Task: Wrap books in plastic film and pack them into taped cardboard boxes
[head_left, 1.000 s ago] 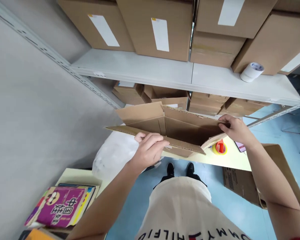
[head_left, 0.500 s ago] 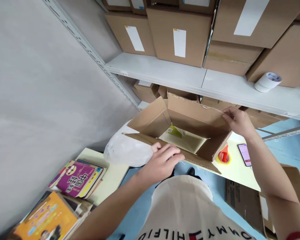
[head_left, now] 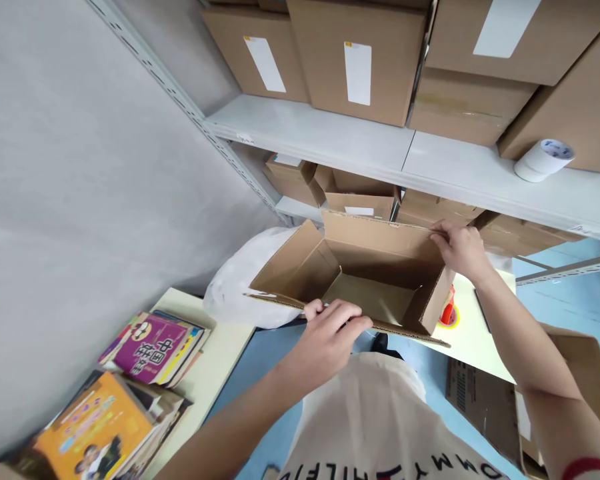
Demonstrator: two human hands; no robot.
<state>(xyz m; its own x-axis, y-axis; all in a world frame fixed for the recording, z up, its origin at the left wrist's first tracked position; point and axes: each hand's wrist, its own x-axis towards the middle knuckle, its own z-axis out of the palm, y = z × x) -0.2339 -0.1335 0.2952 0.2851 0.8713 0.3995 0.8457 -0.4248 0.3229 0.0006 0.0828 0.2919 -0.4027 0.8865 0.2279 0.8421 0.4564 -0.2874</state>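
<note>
An open-topped cardboard box (head_left: 375,250) is held tilted in front of me, its flaps spread outward. My left hand (head_left: 333,330) is closed on the near flap, thumb inside and fingers over the edge. At the far right corner, my right hand (head_left: 457,250) pinches the upper edge of the box. Inside, a pale surface shows at the bottom; I cannot tell whether it is the box's floor or the tabletop seen through it. Just right of the box lies a red tape dispenser with a yellow roll (head_left: 450,313), partly hidden by the box wall.
Behind is a grey metal shelf (head_left: 310,130) with several cardboard boxes and white tape rolls (head_left: 544,160). A white plastic bag (head_left: 243,283) sits left of the box. Stacked books (head_left: 150,350) lie on the pale table at left. Another open carton (head_left: 485,400) stands at lower right.
The box has come down slightly and tipped, so its inside shows differently. The green printed piece seen through its bottom is out of sight, and the phone at right is mostly hidden.
</note>
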